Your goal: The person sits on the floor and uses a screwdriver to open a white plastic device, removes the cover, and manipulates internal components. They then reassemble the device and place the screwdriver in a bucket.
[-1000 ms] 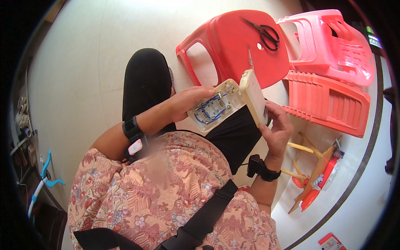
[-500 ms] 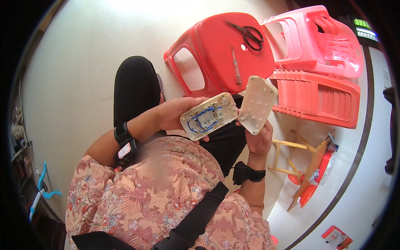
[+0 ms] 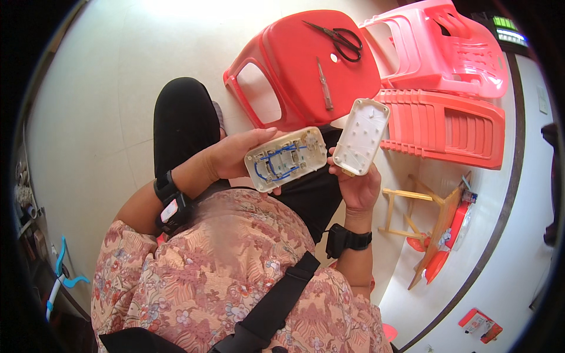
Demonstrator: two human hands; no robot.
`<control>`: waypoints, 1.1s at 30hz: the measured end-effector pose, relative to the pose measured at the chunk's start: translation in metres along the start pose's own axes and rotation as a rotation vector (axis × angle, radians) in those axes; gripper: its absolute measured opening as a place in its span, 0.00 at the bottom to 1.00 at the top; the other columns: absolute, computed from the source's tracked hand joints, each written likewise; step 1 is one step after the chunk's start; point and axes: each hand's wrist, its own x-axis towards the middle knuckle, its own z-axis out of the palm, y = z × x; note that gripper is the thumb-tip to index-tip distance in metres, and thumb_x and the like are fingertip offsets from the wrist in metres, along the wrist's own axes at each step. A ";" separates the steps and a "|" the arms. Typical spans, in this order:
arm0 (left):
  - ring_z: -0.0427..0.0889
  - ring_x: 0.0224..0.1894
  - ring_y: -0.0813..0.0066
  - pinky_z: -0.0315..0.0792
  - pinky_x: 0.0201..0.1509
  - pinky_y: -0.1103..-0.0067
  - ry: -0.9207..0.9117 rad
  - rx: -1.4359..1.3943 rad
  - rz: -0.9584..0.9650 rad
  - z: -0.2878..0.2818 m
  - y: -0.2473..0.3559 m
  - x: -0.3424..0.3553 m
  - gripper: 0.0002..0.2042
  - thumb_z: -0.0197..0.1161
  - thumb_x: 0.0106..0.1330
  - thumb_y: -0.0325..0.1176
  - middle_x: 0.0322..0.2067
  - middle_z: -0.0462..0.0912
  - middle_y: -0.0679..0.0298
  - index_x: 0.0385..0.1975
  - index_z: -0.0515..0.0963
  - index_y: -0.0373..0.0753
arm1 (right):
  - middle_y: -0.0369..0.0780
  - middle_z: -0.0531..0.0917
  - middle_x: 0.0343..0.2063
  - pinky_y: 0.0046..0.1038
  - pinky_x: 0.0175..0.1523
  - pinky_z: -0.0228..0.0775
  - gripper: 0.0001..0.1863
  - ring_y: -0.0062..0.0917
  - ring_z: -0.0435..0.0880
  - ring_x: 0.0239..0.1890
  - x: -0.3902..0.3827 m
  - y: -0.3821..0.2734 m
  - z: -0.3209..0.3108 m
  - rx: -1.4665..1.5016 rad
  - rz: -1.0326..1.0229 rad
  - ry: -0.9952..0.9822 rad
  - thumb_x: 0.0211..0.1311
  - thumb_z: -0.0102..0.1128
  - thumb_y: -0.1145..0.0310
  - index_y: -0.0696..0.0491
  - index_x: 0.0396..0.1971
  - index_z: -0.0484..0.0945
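An opened white plastic electrical casing [image 3: 285, 159], probably a socket strip, shows blue wires and metal contacts inside. My left hand [image 3: 235, 152] is closed round its left end, with fingertips showing below it. The loose white cover [image 3: 361, 136] is in my right hand [image 3: 358, 189], inner side up with small posts showing, just right of the wired half. Beyond them, a red plastic stool [image 3: 309, 53] carries black-handled scissors [image 3: 344, 44] and a clear-handled screwdriver [image 3: 325, 88] lying on its top. The halves are apart.
Pink plastic chairs [image 3: 465, 70] and stacked coral stools [image 3: 447, 129] stand at the right, with a wooden stool [image 3: 432, 203] lying tipped below them. A blue-and-white tool [image 3: 62, 270] is at the lower left. My black-clad knee [image 3: 176, 112] rises beside the red stool.
My right hand has turned the cover over from outer face to inner face and moved it slightly left. The wired half has moved a little left and down. The view has shifted slightly.
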 end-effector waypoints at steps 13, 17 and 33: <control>0.80 0.50 0.57 0.75 0.51 0.64 -0.046 -0.114 0.279 0.012 0.003 0.004 0.27 0.39 0.76 0.50 0.52 0.76 0.49 0.67 0.59 0.39 | 0.62 0.78 0.48 0.41 0.43 0.84 0.36 0.51 0.84 0.45 0.000 0.005 0.025 -0.085 0.030 0.118 0.66 0.55 0.52 0.63 0.63 0.61; 0.77 0.56 0.53 0.72 0.58 0.61 -0.017 -0.108 0.383 0.018 0.003 0.006 0.28 0.44 0.75 0.47 0.60 0.69 0.51 0.71 0.52 0.43 | 0.58 0.79 0.46 0.38 0.40 0.84 0.30 0.46 0.85 0.41 0.001 0.006 0.043 -0.169 0.012 0.140 0.64 0.56 0.58 0.64 0.58 0.63; 0.70 0.65 0.63 0.64 0.68 0.64 0.000 -0.147 0.607 0.018 0.001 0.016 0.34 0.60 0.69 0.33 0.62 0.68 0.57 0.72 0.49 0.42 | 0.42 0.80 0.36 0.20 0.42 0.77 0.28 0.21 0.82 0.37 0.015 0.010 0.101 -0.675 -0.058 0.296 0.52 0.70 0.78 0.62 0.51 0.67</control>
